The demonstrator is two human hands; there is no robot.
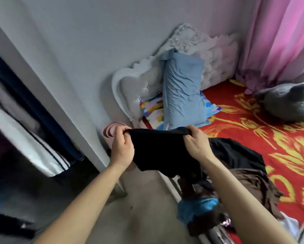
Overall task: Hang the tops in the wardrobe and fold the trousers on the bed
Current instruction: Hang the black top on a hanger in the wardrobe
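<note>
The left hand (123,147) and right hand (195,145) each pinch the top edge of one black garment (161,152), which hangs stretched between them. Under the right forearm a heap of clothes (249,180) in black, brown and blue lies on the red bed (279,143). The wardrobe (15,120) stands to the left.

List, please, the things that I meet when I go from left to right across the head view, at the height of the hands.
Hanging white striped garment → left hand → black garment → right hand → red and yellow bedcover.
</note>
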